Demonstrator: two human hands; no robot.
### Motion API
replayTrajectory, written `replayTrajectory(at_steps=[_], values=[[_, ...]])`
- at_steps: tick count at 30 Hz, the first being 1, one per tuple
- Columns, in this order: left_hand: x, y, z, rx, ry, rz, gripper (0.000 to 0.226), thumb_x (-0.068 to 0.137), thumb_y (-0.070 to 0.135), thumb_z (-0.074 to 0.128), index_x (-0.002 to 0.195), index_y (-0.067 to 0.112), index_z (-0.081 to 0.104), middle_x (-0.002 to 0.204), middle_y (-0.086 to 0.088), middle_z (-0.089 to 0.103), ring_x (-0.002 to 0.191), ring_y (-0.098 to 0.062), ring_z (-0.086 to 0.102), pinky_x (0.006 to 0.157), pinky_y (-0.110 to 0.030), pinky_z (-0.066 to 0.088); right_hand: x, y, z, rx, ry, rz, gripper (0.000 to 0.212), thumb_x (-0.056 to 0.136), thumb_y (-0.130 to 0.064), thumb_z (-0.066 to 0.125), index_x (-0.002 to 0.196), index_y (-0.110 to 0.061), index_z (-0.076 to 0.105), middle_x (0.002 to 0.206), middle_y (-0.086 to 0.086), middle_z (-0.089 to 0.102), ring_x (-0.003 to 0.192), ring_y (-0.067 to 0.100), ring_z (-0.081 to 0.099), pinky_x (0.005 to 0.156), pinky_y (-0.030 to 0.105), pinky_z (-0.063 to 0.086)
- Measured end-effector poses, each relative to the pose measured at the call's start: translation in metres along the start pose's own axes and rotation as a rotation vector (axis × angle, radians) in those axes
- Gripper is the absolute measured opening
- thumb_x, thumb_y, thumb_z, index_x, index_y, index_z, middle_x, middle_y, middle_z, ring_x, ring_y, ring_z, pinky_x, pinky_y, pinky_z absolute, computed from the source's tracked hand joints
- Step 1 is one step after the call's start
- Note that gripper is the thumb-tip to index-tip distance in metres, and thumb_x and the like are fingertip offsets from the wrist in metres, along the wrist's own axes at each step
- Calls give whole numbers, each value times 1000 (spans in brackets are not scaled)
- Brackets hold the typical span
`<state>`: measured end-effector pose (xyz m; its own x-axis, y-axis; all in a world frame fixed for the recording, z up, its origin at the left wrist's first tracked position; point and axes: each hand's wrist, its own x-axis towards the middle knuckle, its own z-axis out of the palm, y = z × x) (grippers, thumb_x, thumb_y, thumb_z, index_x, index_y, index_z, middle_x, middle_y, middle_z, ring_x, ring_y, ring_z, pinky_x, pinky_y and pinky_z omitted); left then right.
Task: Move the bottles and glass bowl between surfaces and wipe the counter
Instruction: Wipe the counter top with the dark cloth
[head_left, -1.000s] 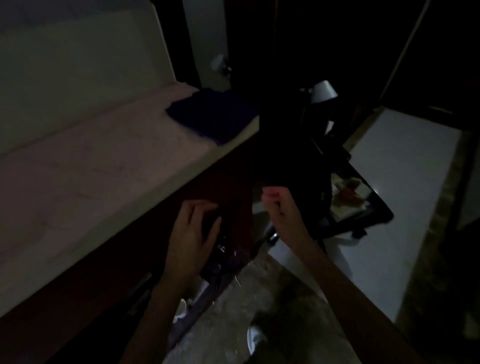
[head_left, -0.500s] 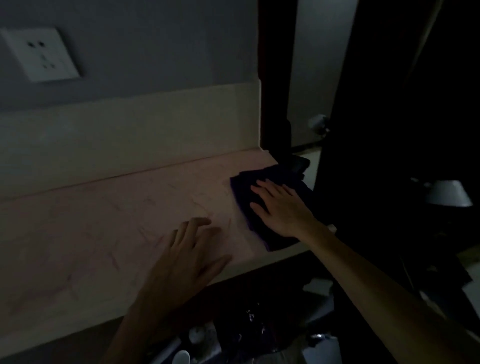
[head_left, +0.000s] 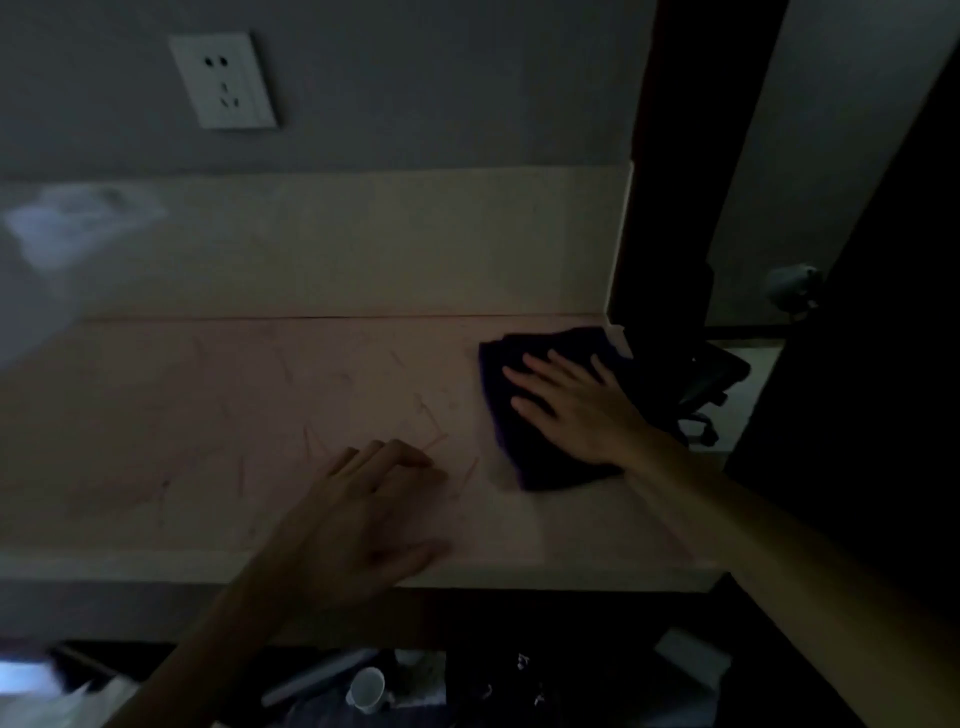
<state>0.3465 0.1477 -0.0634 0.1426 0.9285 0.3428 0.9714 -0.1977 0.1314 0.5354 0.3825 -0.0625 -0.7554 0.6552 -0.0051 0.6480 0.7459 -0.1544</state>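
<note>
The scene is dim. A pale pinkish counter (head_left: 218, 426) runs across the view, with a light backsplash behind it. A dark purple cloth (head_left: 506, 415) lies at the counter's right end. My right hand (head_left: 571, 405) lies flat on the cloth with its fingers straight and spread. My left hand (head_left: 374, 514) is over the counter's front middle, fingers loosely bent, holding nothing; it looks blurred. No bottle or glass bowl can be made out on the counter.
A white wall socket (head_left: 226, 80) sits above the backsplash. A dark post (head_left: 670, 171) stands at the counter's right end, with a chair base (head_left: 701, 410) beyond it. Below the front edge lie a white cup (head_left: 366, 688) and dark clutter. A pale blurred shape (head_left: 67, 223) is at left.
A second ago both hands were low in front of the cabinet. Since then the view rose to the counter, my right hand came flat onto the cloth and my left hand onto the counter.
</note>
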Motion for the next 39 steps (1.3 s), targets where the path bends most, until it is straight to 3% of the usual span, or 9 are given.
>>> replayTrajectory(at_steps=[4,7,11,19,24,27,31,39], values=[[-1,-3,1,86,-58,11,81,74,80,54,131,23,56,128,8,51,109,-14,55,91,-38,47,82,13,-3,-3,-8,62,56,95,-65,11,149,-50,15,162,-15,9,150,14,5,120,51,1],[1,-6,2,110,-36,26,83,72,83,55,131,24,56,127,8,52,108,-15,55,89,-39,47,102,18,-2,-23,9,53,56,94,-65,11,148,-50,16,162,-13,14,149,18,11,118,51,8],[-1,-6,4,78,-21,31,85,72,85,54,132,25,53,127,8,48,106,-14,53,90,-35,47,94,12,0,-43,-1,79,56,95,-63,8,150,-48,12,163,-13,9,150,17,8,120,51,5],[-3,-4,2,68,89,-16,85,67,85,59,115,14,58,114,2,52,97,-19,54,82,-33,46,-15,-47,8,-23,-9,56,56,97,-59,8,151,-45,8,163,-15,3,151,15,2,120,51,1],[-35,-14,-7,153,32,54,67,84,72,52,118,14,60,118,-1,56,102,-23,57,85,-32,42,-107,-104,19,-5,35,-50,56,96,-59,6,151,-45,8,162,-18,2,150,9,0,121,48,1],[-67,-47,-18,232,8,57,64,90,65,47,128,15,59,127,-1,57,111,-23,60,92,-33,41,-118,-116,21,-7,53,-79,58,95,-60,3,151,-46,6,162,-20,-1,150,7,-3,121,46,0],[-72,-80,-28,344,-24,55,73,89,69,43,134,12,56,133,-6,57,113,-27,60,94,-37,40,-79,-109,13,-1,-20,-77,58,95,-64,5,150,-48,7,161,-21,-1,149,4,-4,121,44,0],[-66,-92,-24,313,-21,141,72,89,72,42,131,15,57,126,-4,58,107,-24,58,89,-35,39,103,-85,8,-34,-63,42,60,94,-67,7,151,-47,10,163,-14,3,150,12,2,120,47,2]])
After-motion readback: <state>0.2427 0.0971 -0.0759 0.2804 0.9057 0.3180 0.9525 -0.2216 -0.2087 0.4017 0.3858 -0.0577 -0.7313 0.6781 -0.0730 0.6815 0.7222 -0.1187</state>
